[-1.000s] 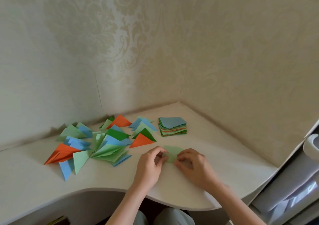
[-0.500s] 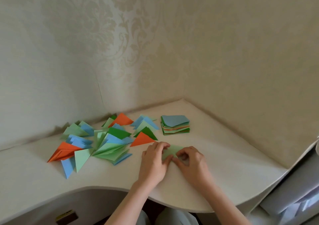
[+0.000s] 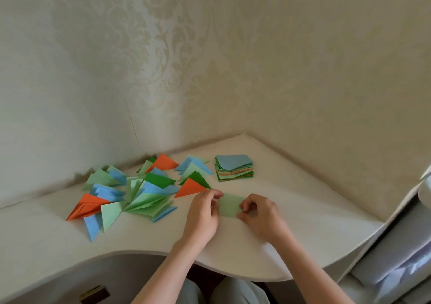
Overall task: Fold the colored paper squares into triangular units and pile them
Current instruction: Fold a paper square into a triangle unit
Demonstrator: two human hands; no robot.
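A light green paper (image 3: 229, 204), folded into a rectangle, lies flat on the white desk (image 3: 291, 210) between my hands. My left hand (image 3: 204, 212) pinches its left edge with curled fingers. My right hand (image 3: 261, 212) pinches its right edge the same way. To the left spreads a loose pile of folded triangular units (image 3: 140, 191) in orange, blue, light green and dark green. Behind the hands stands a neat stack of unfolded squares (image 3: 234, 168) with a blue sheet on top.
The desk fits into a wall corner, with patterned wallpaper (image 3: 210, 70) at the back and right. Its curved front edge (image 3: 140, 253) runs just before my forearms. A white appliance or cabinet (image 3: 401, 245) stands at the right.
My hands have drawn apart, so more of the green paper shows between them as a flat rectangle. The view has shifted slightly.
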